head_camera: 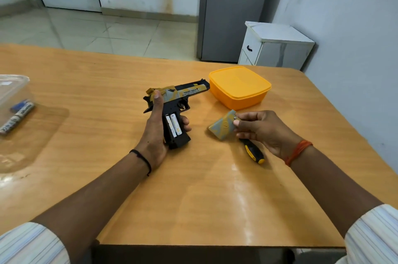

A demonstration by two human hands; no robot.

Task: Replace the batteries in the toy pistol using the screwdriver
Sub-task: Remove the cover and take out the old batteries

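A black and yellow toy pistol (pixel 183 93) is at the table's middle, its barrel pointing right. My left hand (pixel 154 132) grips it around the handle, thumb up on the slide. The handle's compartment is uncovered and two white batteries (pixel 174 125) sit inside. My right hand (pixel 263 130) pinches the grey and yellow battery cover (pixel 223 128) by its edge, a small screw at its top corner. A black and yellow screwdriver (pixel 253 151) lies partly under my right hand; whether the hand holds it is unclear.
An orange lidded box (pixel 239 85) stands just right of the barrel. A clear plastic container (pixel 13 93) at the left edge holds several batteries (pixel 18 116). The wooden table (pixel 193 199) ends close to me. A white cabinet (pixel 277 46) stands beyond the far right corner.
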